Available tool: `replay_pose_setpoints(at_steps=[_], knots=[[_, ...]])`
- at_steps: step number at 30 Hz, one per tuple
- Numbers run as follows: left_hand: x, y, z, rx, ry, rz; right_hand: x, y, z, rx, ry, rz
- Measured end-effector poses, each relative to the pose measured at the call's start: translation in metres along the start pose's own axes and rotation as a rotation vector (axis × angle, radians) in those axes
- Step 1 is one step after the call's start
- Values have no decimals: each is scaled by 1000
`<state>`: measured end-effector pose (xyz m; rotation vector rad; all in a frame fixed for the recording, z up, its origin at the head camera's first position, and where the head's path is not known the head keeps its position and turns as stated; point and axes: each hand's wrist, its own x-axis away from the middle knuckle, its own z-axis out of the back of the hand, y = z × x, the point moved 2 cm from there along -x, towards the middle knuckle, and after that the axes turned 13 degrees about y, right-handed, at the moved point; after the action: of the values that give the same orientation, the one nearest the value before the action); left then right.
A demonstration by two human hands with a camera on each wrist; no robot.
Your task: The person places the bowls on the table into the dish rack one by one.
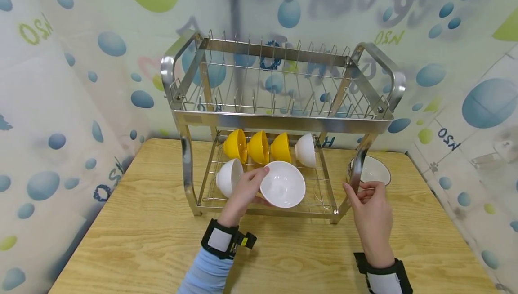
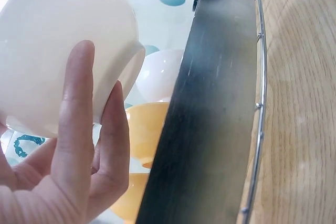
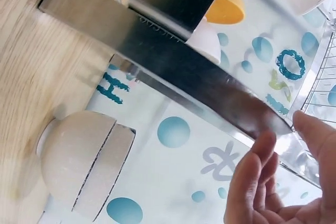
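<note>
My left hand holds a white bowl by its side, its mouth tilted up toward the head view, in front of the lower shelf of a metal dish rack. From the left wrist view, the fingers spread over the outside of the bowl, near its foot ring. My right hand is at the rack's right front leg, thumb and fingers loosely bent; in the right wrist view the fingertips overlap that leg. Behind this hand, a white bowl with a dark rim stands on the table.
On the lower shelf, yellow bowls and a white bowl stand on edge in a back row. Another white bowl leans at front left. The upper tier has upright wire dividers. The rack stands on a wooden table before a patterned backdrop.
</note>
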<state>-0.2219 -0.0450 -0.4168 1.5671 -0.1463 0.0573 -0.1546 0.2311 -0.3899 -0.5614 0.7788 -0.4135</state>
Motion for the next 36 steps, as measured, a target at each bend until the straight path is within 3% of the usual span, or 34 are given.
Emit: replay_pose_setpoints(at_steps=[6, 14, 20, 28, 36], knots=[[11, 18, 2, -10, -5, -14, -1, 3, -3, 5, -51, 12], [-4, -5, 4, 14, 36, -5, -1, 3, -8, -100, -159, -26], [-4, -6, 5, 9, 77, -25, 0, 4, -11, -124, -217, -59], [2, 2, 6, -6, 145, -86, 0, 2, -11, -143, -223, -44], [4, 8, 7, -245, 339, -202, 1, 2, -12, -131, -240, -59]])
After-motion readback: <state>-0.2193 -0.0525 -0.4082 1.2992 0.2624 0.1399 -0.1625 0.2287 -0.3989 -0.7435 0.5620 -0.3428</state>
